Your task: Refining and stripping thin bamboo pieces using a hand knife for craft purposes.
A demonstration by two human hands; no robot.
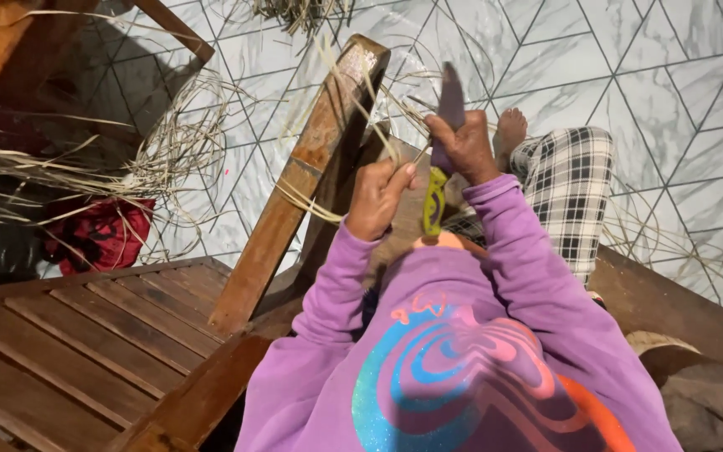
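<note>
Glossy marble tiles (671,100), worn wooden plank (294,184)

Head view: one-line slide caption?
Right hand holds a knife to a pale strip pinched by the left hand.

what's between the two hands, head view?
In the head view, thin pale cane strips cross the narrow gap between the left hand and right hand. The knife's yellow-green handle hangs just below the right hand.

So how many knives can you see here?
1. The knife, dark blade and yellow-green handle, is gripped in the right hand, beside the left hand holding pale strips. Others may be hidden.
</note>
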